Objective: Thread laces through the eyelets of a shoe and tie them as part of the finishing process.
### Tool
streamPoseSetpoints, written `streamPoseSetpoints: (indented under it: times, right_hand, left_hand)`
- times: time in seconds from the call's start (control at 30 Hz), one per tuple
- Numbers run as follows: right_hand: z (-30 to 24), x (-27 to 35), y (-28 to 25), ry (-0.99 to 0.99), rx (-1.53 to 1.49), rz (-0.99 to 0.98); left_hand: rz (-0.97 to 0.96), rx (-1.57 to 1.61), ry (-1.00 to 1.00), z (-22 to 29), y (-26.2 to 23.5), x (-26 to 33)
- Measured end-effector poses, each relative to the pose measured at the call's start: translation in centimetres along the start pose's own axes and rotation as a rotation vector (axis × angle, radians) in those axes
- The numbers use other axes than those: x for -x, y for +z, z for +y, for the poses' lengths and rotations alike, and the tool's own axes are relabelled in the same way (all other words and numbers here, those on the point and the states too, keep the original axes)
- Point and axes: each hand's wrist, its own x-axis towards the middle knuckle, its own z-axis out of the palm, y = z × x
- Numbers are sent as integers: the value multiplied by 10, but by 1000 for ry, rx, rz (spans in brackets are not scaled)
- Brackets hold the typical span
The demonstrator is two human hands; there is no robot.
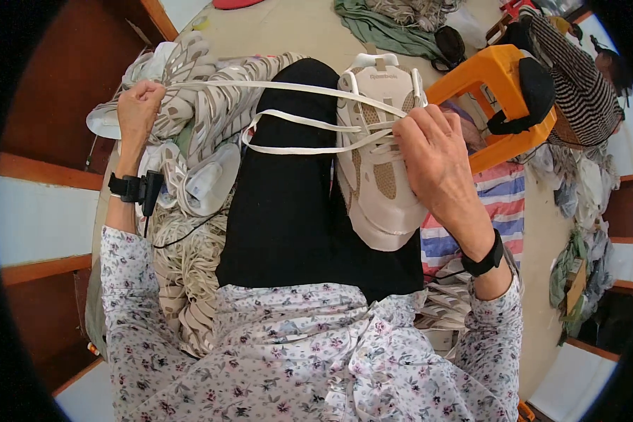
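Note:
A beige and off-white sneaker [387, 224] rests on my right thigh, its toe toward me and its tongue away. A cream shoelace [274, 85] stretches from its eyelets across my lap to the far left. There my left hand [139, 109] pinches the lace, with the arm held out. A second stretch of lace hangs in a loop over my black-clad left leg. My right hand [432, 155] lies over the right side of the shoe, fingers closed around the lace at the eyelets; its fingertips are partly hidden.
A heap of similar sneaker parts [221, 98] is piled at my left, above a bundle of loose cream laces [179, 239]. On the right stand an orange stool [499, 77] and a striped sheet [503, 200]. Green cloth [373, 27] and bags lie farther off.

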Motion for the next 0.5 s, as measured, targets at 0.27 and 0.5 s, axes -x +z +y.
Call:
streamPoseSetpoints:
  times: [0.27,0.5]
  right_hand:
    - [16,-14,-17,127,-473,-72]
    - [39,-29,-24,301,-737,-327]
  left_hand:
    - [27,42,95,-14,-15,1]
    - [-72,-14,-71,-22,-20,-1]
